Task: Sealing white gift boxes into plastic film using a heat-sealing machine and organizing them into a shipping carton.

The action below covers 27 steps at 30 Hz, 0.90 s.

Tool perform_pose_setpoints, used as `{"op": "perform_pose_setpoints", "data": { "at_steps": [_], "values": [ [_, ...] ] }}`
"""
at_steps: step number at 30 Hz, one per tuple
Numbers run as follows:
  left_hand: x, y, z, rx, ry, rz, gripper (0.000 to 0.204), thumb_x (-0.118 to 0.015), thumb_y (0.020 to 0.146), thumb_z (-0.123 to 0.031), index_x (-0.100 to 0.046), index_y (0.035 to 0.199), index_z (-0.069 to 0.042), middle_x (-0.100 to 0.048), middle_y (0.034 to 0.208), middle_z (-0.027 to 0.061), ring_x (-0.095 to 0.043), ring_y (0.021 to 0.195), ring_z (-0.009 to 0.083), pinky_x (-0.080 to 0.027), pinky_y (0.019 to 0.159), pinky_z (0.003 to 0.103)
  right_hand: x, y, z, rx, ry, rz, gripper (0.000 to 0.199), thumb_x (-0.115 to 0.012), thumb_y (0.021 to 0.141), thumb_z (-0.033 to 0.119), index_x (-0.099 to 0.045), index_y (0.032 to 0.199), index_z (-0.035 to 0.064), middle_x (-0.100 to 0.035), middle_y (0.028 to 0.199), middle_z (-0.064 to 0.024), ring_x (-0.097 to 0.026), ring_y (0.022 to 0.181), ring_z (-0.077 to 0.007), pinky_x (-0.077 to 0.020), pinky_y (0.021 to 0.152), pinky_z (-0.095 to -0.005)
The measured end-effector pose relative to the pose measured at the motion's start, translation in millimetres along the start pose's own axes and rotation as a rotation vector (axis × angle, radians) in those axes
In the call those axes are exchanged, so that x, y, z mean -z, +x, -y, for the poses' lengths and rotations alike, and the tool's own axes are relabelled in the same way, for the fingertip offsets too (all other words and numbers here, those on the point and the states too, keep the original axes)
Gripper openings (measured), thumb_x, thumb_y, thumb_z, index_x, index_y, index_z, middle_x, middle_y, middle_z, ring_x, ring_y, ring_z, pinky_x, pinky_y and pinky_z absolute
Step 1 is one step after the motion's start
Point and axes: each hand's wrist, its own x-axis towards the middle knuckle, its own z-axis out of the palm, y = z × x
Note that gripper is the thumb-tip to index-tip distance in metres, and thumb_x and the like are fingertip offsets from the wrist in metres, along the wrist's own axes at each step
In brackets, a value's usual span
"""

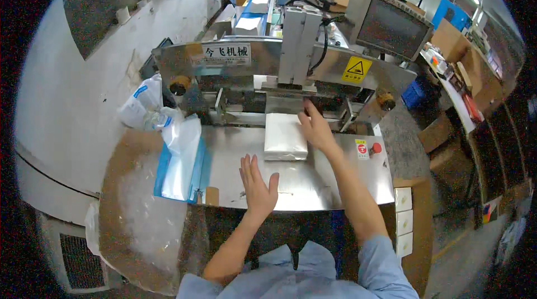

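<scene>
A white, squarish package (285, 136) with a shiny, film-like surface lies on the steel table (238, 156), its far edge at the machine's opening (291, 103). My right hand (318, 128) is at the package's right side, fingers stretched toward the opening. Its fingertips overlap the package's edge; whether they press on it I cannot make out. Nearer to me and left of the package, my left hand (259, 187) hovers with fingers and thumb apart, holding nothing. A blue tray (160, 179) with clear plastic bags (182, 167) stands on the table's left side.
A steel machine panel (263, 58) with a vertical cylinder unit (293, 42) spans the table's back. A red button (376, 148) sits at the right. Left is a carton (120, 156) lined with clear plastic; right, another carton (420, 232) holds white boxes (404, 222). A monitor (393, 26) stands behind.
</scene>
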Motion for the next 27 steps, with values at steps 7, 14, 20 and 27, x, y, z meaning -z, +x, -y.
{"op": "perform_pose_setpoints", "data": {
  "at_steps": [7,14,20,27],
  "values": [
    [-2,4,-5,-0.014,0.006,0.034,0.072,-0.06,0.092,-0.027,-0.025,0.145,0.008,-0.027,0.148,0.0338,-0.021,0.141,0.0491,-0.015,0.117,0.056,-10,-92,-22,-0.211,0.449,-0.014,0.056,-0.05,0.101,0.028,-0.035,0.146,-0.0018,-0.048,0.143,-0.0202,-0.048,0.13,-0.0279,-0.0381,0.107,-0.0356],
    [-7,17,-7,0.07,-0.154,0.009,0.072,-0.056,0.096,-0.026,-0.02,0.147,0.01,-0.023,0.151,0.0334,-0.02,0.143,0.047,-0.017,0.117,0.05,-18,-104,-15,-0.286,0.551,-0.04,0.061,-0.055,0.099,0.031,-0.036,0.144,-0.0064,-0.048,0.142,-0.0227,-0.048,0.131,-0.0282,-0.0364,0.108,-0.0343],
    [-17,70,-18,0.297,-0.351,0.037,0.069,-0.052,0.099,-0.034,-0.025,0.147,0.008,-0.038,0.146,0.0299,-0.038,0.138,0.0367,-0.029,0.113,0.039,-30,-78,-29,-0.319,0.429,-0.024,0.073,-0.052,0.097,0.047,-0.035,0.145,-0.0064,-0.043,0.144,-0.0283,-0.045,0.133,-0.0307,-0.0335,0.11,-0.0342],
    [-25,69,10,0.28,-0.439,0.161,0.054,-0.054,0.099,-0.031,-0.043,0.138,0.004,-0.061,0.124,0.0209,-0.06,0.112,0.0297,-0.047,0.095,0.037,-41,-70,-4,-0.223,0.592,-0.027,0.068,-0.06,0.095,0.037,-0.038,0.145,-0.0029,-0.039,0.148,-0.0249,-0.038,0.139,-0.0326,-0.0289,0.113,-0.0351]
  ]
}}
